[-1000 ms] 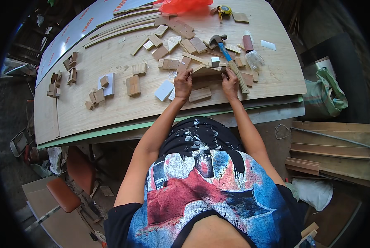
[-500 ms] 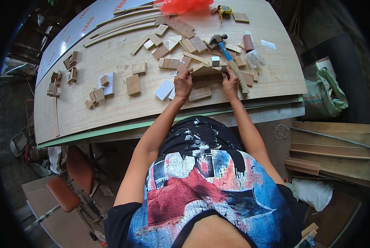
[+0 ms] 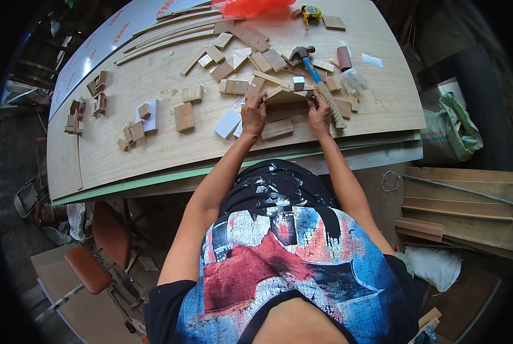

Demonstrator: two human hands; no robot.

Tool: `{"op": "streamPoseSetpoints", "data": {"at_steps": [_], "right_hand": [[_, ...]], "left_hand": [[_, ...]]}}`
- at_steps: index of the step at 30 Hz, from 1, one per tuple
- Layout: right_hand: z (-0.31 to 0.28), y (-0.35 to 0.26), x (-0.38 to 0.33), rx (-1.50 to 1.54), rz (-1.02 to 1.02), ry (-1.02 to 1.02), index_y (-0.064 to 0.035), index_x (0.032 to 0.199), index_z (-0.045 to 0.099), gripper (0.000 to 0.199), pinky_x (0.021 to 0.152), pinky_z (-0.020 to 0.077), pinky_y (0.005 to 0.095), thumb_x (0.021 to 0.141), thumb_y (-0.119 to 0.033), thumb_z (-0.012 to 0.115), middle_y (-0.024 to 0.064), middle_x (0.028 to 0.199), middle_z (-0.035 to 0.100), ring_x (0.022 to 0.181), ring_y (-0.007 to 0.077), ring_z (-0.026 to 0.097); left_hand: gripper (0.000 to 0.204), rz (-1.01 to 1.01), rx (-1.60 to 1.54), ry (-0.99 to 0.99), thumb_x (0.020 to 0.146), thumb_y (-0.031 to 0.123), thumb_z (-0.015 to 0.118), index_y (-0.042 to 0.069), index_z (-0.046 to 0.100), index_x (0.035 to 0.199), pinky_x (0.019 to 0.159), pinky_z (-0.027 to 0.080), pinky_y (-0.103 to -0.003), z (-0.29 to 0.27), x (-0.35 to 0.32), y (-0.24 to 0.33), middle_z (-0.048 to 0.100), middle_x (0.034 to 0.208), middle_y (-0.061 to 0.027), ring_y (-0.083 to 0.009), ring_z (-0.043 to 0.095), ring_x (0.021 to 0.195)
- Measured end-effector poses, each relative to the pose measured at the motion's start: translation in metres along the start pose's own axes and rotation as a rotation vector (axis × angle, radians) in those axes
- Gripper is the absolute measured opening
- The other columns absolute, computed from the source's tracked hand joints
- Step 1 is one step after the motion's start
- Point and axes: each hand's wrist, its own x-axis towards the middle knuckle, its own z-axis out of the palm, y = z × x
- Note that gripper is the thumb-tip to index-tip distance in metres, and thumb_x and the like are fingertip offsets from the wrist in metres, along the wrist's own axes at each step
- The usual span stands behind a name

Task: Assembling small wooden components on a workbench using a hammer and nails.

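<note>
The fingers of the left hand [image 3: 253,116] and right hand [image 3: 320,116] pinch opposite ends of one peaked wooden piece [image 3: 286,98] at the near side of the table [image 3: 153,150]. One hammer [image 3: 315,77] lies just beside the right hand. One clear jar [image 3: 354,84] rests beyond it, its contents too small to tell; one green-and-white sack [image 3: 458,129] sits off the table's right side, contents hidden. Farther back are one tape measure [image 3: 311,15] and one red plastic bag [image 3: 256,7].

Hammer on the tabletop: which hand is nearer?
Right. The right hand is close beside the hammer, just left of its handle; whether they touch is unclear. The left hand is farther left, at the other end of the wooden piece.
</note>
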Motion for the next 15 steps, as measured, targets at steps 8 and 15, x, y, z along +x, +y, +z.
{"op": "streamPoseSetpoints", "data": {"at_steps": [8,15], "right_hand": [[-0.0017,-0.0026,-0.001,0.012,0.01,-0.002,0.0028,0.103,0.052,0.032,0.075,0.0437,0.0311,0.072,0.003,0.051,0.0174,0.094,0.057,0.084,0.0273,0.056],[0.0003,0.0013,0.0004,0.063,0.053,-0.011,0.0014,0.105,0.052,0.033,0.073,0.0442,0.0303,0.072,0.003,0.05,0.0163,0.093,0.057,0.082,0.0257,0.057]], "left_hand": [[0.035,0.007,-0.01,-0.008,0.069,-0.002,0.054,0.006,0.055,0.104,0.064,0.048,-0.027,0.0001,0.0001,0.0003,0.059,0.082,-0.0121,-0.0201,0.06,0.069],[0.037,0.04,0.076,-0.015,0.069,-0.001,0.054,0.005,0.053,0.105,0.067,0.047,-0.03,-0.0019,0.0005,-0.0009,0.057,0.087,-0.013,-0.025,0.058,0.074]]}}
